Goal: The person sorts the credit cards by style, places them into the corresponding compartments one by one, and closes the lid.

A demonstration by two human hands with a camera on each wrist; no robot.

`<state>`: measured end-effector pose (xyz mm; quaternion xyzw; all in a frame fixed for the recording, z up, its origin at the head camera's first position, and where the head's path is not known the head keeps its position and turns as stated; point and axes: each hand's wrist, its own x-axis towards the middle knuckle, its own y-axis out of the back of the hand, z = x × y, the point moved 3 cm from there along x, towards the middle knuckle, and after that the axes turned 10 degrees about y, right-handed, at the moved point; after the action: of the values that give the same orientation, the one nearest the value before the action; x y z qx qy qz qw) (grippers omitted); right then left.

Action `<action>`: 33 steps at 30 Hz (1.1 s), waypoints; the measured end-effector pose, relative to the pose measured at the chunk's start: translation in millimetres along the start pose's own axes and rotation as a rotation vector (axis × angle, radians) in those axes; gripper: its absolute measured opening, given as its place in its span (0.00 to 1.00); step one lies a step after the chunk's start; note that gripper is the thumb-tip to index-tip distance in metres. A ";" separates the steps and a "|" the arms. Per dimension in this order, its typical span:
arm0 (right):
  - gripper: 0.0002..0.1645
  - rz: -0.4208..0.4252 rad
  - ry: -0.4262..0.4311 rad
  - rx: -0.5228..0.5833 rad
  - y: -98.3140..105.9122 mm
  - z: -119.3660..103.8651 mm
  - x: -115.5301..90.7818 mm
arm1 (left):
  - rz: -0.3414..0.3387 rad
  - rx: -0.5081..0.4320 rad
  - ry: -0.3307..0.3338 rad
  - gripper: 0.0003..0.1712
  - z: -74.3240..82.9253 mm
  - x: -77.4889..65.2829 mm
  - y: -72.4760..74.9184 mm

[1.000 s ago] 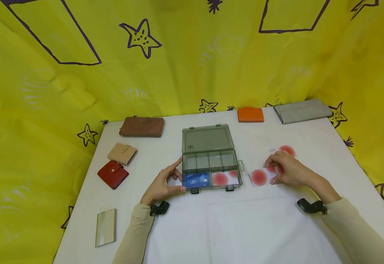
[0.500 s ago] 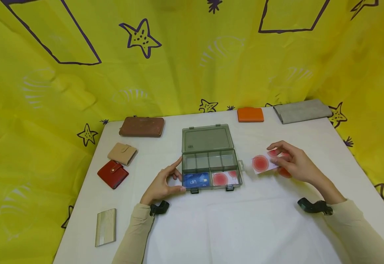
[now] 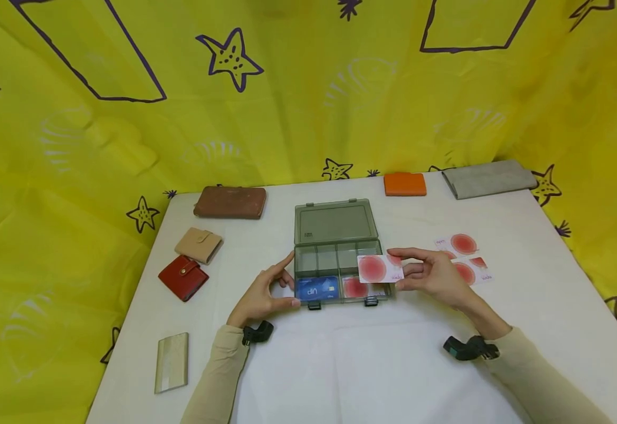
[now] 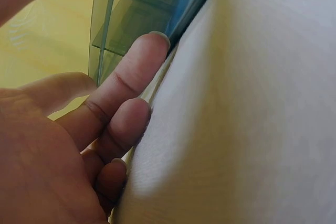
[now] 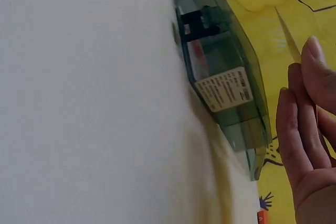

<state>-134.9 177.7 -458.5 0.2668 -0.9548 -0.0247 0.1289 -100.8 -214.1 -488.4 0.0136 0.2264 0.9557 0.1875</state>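
Observation:
A translucent grey-green plastic box (image 3: 336,259) lies with its lid (image 3: 335,224) raised at the back. Its front left compartment holds a blue VIP card (image 3: 316,288); a red-and-white card (image 3: 354,288) sits in the front right one. My left hand (image 3: 262,296) grips the box at its left side, thumb at the front corner and index finger further back. Above the box's right part, my right hand (image 3: 432,277) pinches another red-and-white card (image 3: 374,268) by its right edge. In the right wrist view this card (image 5: 287,38) appears edge-on between thumb and fingers.
Two more red-and-white cards (image 3: 472,271) lie on the table at the right. Brown (image 3: 230,202), beige (image 3: 198,244), red (image 3: 183,278) and pale gold wallets (image 3: 171,363) lie at the left. An orange wallet (image 3: 405,184) and grey wallet (image 3: 488,179) lie along the back.
My right hand has lifted a red-and-white card from the group at the right and carried it left over the box. My left hand stays at the box.

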 end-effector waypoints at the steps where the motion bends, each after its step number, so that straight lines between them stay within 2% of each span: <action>1: 0.40 -0.006 0.013 -0.053 -4.0 1.4 1.4 | 0.001 0.002 0.000 0.62 -0.4 0.3 -0.1; 5: 0.39 -0.021 0.110 -0.352 -17.4 5.0 7.1 | 0.002 0.005 0.005 0.61 -2.1 1.0 -0.8; 8: 0.39 -0.046 0.161 -0.530 -23.6 4.2 9.8 | 0.002 0.001 0.016 0.61 -3.1 0.7 -1.2; 12: 0.44 -0.089 0.174 -0.616 -23.8 0.7 12.1 | 0.003 -0.004 0.026 0.60 -1.9 0.0 -1.0; 15: 0.49 -0.093 0.187 -0.635 -14.5 -1.7 12.0 | 0.005 -0.005 0.025 0.59 -1.1 -0.3 -0.6; 18: 0.46 -0.059 0.198 -0.665 7.9 -5.0 10.1 | 0.004 -0.006 0.026 0.59 -1.1 -0.3 -0.2; 20: 0.41 -0.024 0.185 -0.706 30.6 -7.8 7.9 | 0.001 -0.002 0.022 0.60 -0.1 0.7 -0.2; 24: 0.34 -0.001 0.062 -0.810 82.8 -11.3 4.1 | 0.000 0.011 0.002 0.60 -0.1 2.0 -0.4; 28: 0.35 -0.072 -0.127 -0.869 127.8 -7.5 2.2 | 0.006 0.025 -0.026 0.60 -1.3 3.0 -0.9; 31: 0.36 -0.150 -0.209 -0.856 149.1 -1.8 0.6 | 0.007 0.030 -0.031 0.60 -1.2 2.8 -1.7; 33: 0.36 -0.190 -0.217 -0.846 157.3 2.3 -1.0 | 0.007 0.030 -0.028 0.60 -0.5 2.3 -2.3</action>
<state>-213.8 313.0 -442.8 0.2728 -0.8400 -0.4527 0.1227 -102.2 -211.5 -490.0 0.0306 0.2382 0.9525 0.1873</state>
